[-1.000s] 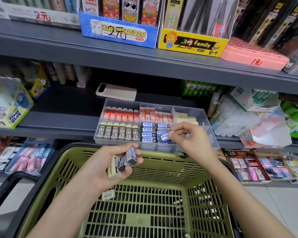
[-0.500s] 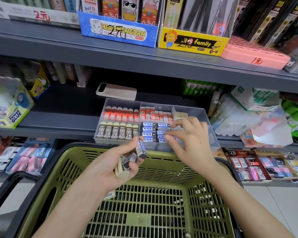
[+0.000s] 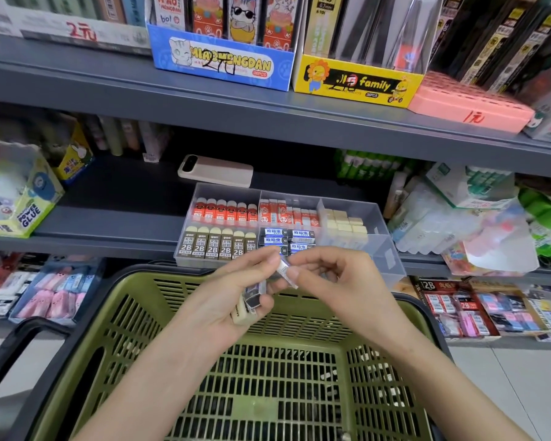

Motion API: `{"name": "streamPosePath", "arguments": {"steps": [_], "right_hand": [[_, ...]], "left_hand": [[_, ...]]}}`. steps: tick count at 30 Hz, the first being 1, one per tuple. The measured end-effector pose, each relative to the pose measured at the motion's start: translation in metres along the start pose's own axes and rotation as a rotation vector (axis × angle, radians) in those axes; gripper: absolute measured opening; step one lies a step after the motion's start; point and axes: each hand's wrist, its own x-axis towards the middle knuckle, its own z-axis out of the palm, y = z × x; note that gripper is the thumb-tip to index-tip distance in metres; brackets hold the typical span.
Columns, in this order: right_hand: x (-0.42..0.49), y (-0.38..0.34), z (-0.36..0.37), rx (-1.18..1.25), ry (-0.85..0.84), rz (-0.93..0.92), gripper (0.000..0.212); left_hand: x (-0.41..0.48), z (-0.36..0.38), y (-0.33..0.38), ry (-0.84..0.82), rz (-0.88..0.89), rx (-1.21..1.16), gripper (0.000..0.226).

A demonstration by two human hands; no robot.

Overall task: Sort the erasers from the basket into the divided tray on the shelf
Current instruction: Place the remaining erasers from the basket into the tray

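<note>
Right hand [image 3: 341,281]: thumb and forefinger pinch one white-wrapped eraser [image 3: 283,271].
Left hand [image 3: 229,303]: fingers curled round spare erasers [image 3: 252,299], fingertips at the pinched eraser.
Divided tray [image 3: 392,259]: just beyond the pinch, on shelf [image 3: 109,227].
Basket [image 3: 172,277]: below both grips.

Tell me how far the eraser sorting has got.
Done: five divided tray compartments hold sorted rows. In hand: the left hand grips a small stack of erasers; the right hand pinches one eraser off it. Left: placing those; the basket shows none I can make out.
</note>
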Motion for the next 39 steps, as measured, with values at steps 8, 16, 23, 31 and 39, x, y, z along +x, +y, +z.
{"name": "streamPosePath", "arguments": {"steps": [8,16,23,31,39], "right_hand": [[0.051,0.032,-0.030,-0.612,0.138,0.051,0.018],[0.066,0.035,-0.023,-0.758,-0.005,0.014,0.016],[0.012,-0.001,0.011,-0.252,0.066,-0.085,0.026],[-0.017,0.000,0.035,-0.132,0.142,0.079,0.014],[0.009,0.006,-0.011,0.328,0.182,0.242,0.015]], "left_hand": [[0.000,-0.006,0.009,0.113,-0.029,-0.271,0.015],[-0.002,-0.007,0.009,0.066,-0.007,-0.307,0.038],[0.002,-0.005,0.005,0.087,0.040,-0.267,0.029],[0.004,0.004,-0.008,-0.024,0.142,-0.189,0.035],[0.005,0.008,-0.006,-0.034,0.124,-0.220,0.032]]}}
